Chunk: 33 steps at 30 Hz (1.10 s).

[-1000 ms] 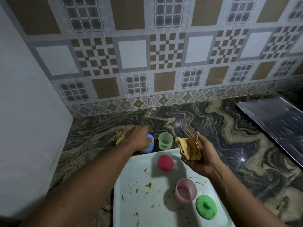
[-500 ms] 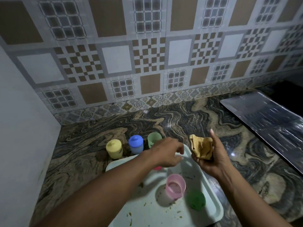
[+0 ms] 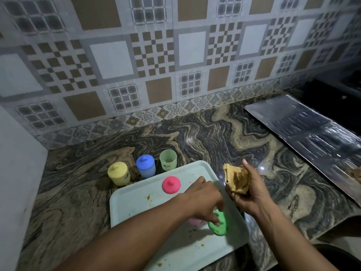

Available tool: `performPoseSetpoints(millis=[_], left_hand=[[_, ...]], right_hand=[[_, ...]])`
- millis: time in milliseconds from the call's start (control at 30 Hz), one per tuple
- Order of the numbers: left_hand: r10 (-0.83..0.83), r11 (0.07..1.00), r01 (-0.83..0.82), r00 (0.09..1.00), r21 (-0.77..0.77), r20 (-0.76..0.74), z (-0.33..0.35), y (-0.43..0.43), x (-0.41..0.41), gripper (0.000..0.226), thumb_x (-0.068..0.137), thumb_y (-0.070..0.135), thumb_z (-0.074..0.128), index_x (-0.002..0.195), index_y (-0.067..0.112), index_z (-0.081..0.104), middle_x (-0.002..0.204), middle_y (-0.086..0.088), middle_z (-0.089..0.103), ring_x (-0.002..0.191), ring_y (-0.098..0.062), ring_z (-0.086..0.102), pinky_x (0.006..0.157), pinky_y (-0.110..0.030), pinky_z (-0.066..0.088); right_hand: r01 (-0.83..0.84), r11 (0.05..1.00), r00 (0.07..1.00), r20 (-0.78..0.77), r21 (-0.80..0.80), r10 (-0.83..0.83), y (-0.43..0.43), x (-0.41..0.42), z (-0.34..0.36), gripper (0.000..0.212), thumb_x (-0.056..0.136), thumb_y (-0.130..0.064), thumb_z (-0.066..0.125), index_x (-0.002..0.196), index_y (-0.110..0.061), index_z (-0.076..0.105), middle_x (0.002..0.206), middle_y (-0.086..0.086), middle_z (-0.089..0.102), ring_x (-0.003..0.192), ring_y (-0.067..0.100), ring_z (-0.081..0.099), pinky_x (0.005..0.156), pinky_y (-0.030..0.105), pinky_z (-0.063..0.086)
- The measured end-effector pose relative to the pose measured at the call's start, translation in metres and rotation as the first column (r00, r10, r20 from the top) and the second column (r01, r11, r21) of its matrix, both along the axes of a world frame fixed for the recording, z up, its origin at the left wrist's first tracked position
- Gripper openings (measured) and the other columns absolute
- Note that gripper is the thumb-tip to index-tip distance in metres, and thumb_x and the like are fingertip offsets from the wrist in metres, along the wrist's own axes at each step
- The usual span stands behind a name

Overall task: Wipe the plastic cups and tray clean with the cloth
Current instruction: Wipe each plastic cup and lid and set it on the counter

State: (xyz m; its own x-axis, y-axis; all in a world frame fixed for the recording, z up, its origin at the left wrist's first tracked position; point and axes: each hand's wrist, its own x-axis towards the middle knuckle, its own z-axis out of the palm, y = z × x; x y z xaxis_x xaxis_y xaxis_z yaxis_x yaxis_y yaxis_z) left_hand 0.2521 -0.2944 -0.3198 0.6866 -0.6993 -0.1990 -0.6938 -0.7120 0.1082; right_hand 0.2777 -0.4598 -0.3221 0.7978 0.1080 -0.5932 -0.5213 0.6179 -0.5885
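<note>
Left hand (image 3: 203, 198) pinches green lid (image 3: 221, 229) (right hand (image 3: 252, 194) grips cloth (image 3: 236, 179)).

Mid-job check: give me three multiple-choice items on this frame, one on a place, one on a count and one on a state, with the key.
1. Where does the red lid lie?
A) on the white tray
B) on a shelf
C) in a sink

2. How many cups stand on the counter behind the tray?
A) one
B) two
C) three

3. What is the right hand doing?
A) hanging empty
B) gripping the brown cloth
C) pressing flat on the tray

Key:
1 A, the lid sits on the tray's surface near its far edge.
2 C, the yellow cup, blue cup and green cup stand there in a row.
3 B, its fingers curl around the bunched cloth, held above the counter.
</note>
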Motion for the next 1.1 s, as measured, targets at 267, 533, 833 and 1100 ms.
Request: performPoseSetpoints(millis=[267, 533, 833, 1100], left_hand=[[-0.079, 0.996, 0.077, 0.997, 0.054, 0.028, -0.007, -0.018, -0.005, 0.015, 0.073, 0.034, 0.071, 0.080, 0.021, 0.070, 0.070, 0.003, 0.064, 0.067, -0.026, 0.051, 0.074, -0.037, 0.037], [0.293, 0.935, -0.269, 0.953, -0.231, 0.076, 0.012, 0.009, 0.023, 0.025, 0.083, 0.044, 0.065, 0.097, 0.025, 0.073, 0.094, 0.005, 0.073, 0.099, -0.021, 0.062, 0.088, -0.039, 0.034], [0.607, 0.746, -0.501, 0.782, -0.439, 0.141, 0.037, 0.064, 0.034, 0.020, 0.090, 0.040, 0.063, 0.100, 0.025, 0.072, 0.098, 0.005, 0.070, 0.100, -0.020, 0.060, 0.090, -0.038, 0.033], [0.726, 0.637, -0.579, 0.672, -0.508, 0.144, 0.019, 0.097, 0.029, 0.023, 0.087, 0.044, 0.063, 0.094, 0.024, 0.071, 0.100, 0.010, 0.068, 0.102, -0.015, 0.059, 0.088, -0.036, 0.034]], right_hand=[[-0.003, 0.997, 1.000, -0.022, -0.075, 0.001, -0.001, 0.000, -0.005, 0.020, 0.089, -0.022, 0.057, 0.093, -0.006, 0.069, 0.082, 0.012, 0.072, 0.077, 0.027, 0.063, 0.073, 0.038, 0.051], [0.143, 0.787, 0.939, 0.335, -0.601, 0.084, -0.006, 0.011, 0.007, 0.018, 0.088, -0.010, 0.049, 0.089, -0.013, 0.067, 0.075, 0.010, 0.064, 0.069, 0.029, 0.061, 0.066, 0.046, 0.059], [0.450, 0.314, 0.437, 0.513, -0.836, 0.739, 0.051, 0.005, -0.017, 0.058, 0.064, 0.015, 0.059, 0.110, -0.018, 0.074, 0.116, -0.002, 0.070, 0.104, 0.014, 0.065, 0.091, 0.022, 0.049], [0.324, 0.528, 0.543, 0.611, -0.785, 0.576, 0.060, 0.007, -0.011, 0.042, 0.074, 0.018, 0.055, 0.084, -0.018, 0.075, 0.086, -0.010, 0.076, 0.084, 0.015, 0.072, 0.072, 0.025, 0.057]])
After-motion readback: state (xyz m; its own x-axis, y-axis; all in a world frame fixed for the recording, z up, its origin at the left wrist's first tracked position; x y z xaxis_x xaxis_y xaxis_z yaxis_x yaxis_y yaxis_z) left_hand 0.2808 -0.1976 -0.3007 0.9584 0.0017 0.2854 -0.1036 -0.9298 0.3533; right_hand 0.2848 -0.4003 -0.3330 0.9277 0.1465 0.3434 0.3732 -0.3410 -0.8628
